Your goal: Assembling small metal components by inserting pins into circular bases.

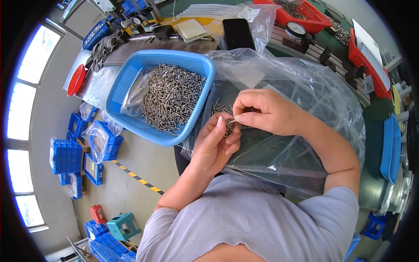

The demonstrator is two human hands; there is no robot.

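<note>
My left hand (213,146) is cupped, fingers curled around a small cluster of metal parts (229,124); its exact make-up is too small to tell. Close above it, my right hand (268,112) pinches a thin metal pin (233,121) between thumb and forefinger, its tip meeting the cluster. To the left stands a light blue plastic basket (114,94), heaped with small metal pins (172,96) and a clear bag (136,97). Behind my left fingers, more loose pins (218,107) lie on a clear plastic sheet (301,94), partly hidden by my hands.
A black phone (238,34) and a pale pad (191,29) lie at the back. Dial gauges (296,29) stand on metal rails behind the sheet. Red baskets (301,17) sit at the far right, a blue tray (390,148) at the right edge. Blue crates (67,156) are stacked on the floor.
</note>
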